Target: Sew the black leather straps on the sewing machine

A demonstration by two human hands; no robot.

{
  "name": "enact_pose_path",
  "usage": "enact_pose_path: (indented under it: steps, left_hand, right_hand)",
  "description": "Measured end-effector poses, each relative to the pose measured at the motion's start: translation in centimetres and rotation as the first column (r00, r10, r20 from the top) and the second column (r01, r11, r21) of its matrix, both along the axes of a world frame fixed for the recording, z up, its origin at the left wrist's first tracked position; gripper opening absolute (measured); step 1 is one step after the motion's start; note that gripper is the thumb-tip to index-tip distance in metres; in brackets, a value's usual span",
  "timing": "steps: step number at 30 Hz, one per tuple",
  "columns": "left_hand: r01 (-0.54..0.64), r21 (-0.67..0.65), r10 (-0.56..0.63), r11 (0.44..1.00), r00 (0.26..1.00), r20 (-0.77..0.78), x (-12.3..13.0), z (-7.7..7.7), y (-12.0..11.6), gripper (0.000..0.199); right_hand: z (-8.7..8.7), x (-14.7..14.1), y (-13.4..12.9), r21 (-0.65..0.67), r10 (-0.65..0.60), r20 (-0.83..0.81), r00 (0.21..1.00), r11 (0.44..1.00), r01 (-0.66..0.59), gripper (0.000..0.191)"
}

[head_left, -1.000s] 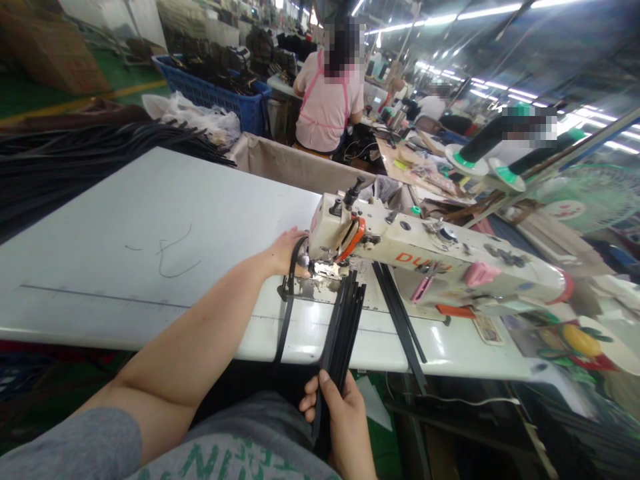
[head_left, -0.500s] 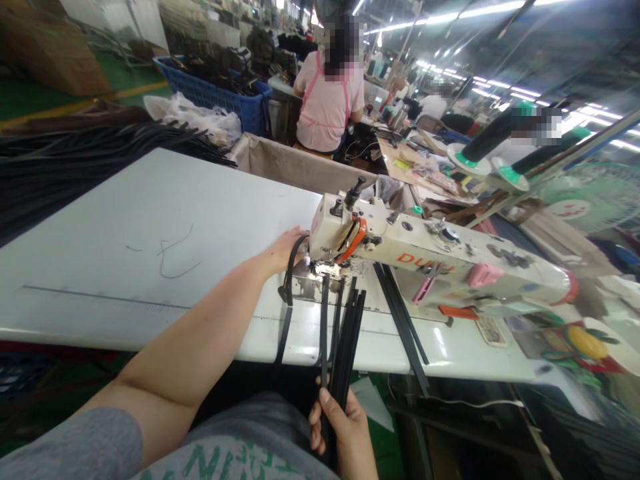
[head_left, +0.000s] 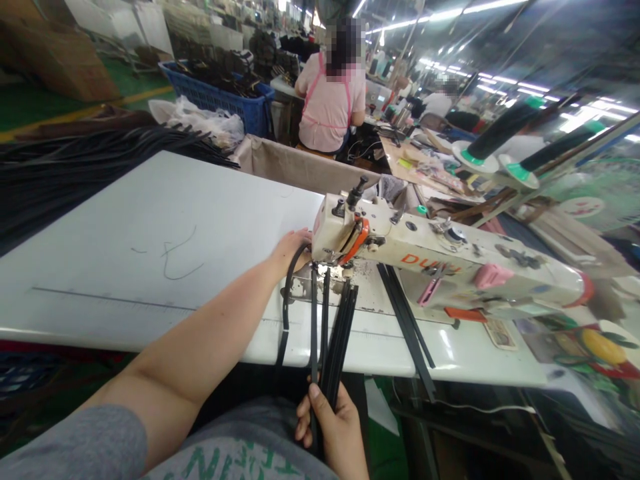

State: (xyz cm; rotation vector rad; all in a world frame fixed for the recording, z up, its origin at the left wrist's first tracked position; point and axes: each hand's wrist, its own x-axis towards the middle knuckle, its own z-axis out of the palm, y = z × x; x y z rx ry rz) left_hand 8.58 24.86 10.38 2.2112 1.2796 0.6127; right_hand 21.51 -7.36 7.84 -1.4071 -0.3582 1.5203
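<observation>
My left hand (head_left: 291, 252) is beside the sewing machine's needle end, with its fingertips partly hidden by the machine head (head_left: 333, 230). A black strap (head_left: 289, 293) arches up from the table's front edge into its fingers, which look closed on it. Below the table edge, my right hand (head_left: 333, 420) is wrapped round a bundle of narrow black straps (head_left: 340, 340). Its thumb presses on one separate strap (head_left: 314, 320), whose far end reaches up under the needle area. The lower ends of the straps drop out of sight toward my lap.
More black straps (head_left: 407, 327) lie under the machine arm (head_left: 480, 263). Pink-handled snippers (head_left: 429, 292) hang on the machine. Loose threads (head_left: 183, 257) are on the white table (head_left: 100, 233). A strap pile (head_left: 100, 157) is at left; a co-worker (head_left: 333, 107) sits beyond the cloth-lined bin (head_left: 295, 163).
My right hand has shifted slightly left with the straps. The separate strap's far end has moved left and up to the needle area. My left hand stays by the machine head.
</observation>
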Motion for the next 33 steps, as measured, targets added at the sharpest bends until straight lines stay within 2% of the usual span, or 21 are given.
enact_pose_path:
  steps: [5, 11, 17, 23, 30, 33]
  left_hand:
    - [-0.014, 0.05, 0.014, 0.999, 1.0, 0.0, 0.1, -0.4, -0.1, 0.021]
    - [-0.004, 0.095, 0.004, 0.995, 1.0, 0.003, 0.0, -0.8, 0.0, 0.021]
    - [-0.023, 0.077, 0.022, 0.997, 1.0, 0.011, 0.0, -0.7, 0.0, 0.019]
    - [-0.035, 0.058, 0.031, 0.998, 0.997, 0.07, 0.0, -0.2, -0.4, 0.02]
    - [-0.161, -0.01, 0.161, 0.987, 0.975, 0.154, -0.3, 0.2, -0.7, 0.024]
    - [-0.153, -0.003, 0.152, 0.988, 0.98, 0.132, -0.8, -0.2, -0.2, 0.027]
  right_hand:
    - [-0.6, -0.4, 0.1, -0.001, -0.01, 0.02, 1.0, 1.0, 0.01, 0.062]
    - [-0.1, -0.7, 0.5, 0.023, -0.009, 0.028, 1.0, 1.0, 0.009, 0.061]
    - [0.7, -0.8, 1.0, 0.017, -0.013, 0.027, 1.0, 1.0, 0.013, 0.061]
    - [2.1, -0.7, 1.5, 0.003, 0.023, 0.027, 0.999, 1.0, -0.023, 0.063]
    - [3.1, -0.5, 1.8, -0.002, 0.031, 0.035, 0.999, 1.0, -0.031, 0.066]
    - [3.3, -0.5, 1.8, -0.003, 0.037, 0.049, 0.998, 0.999, -0.037, 0.067]
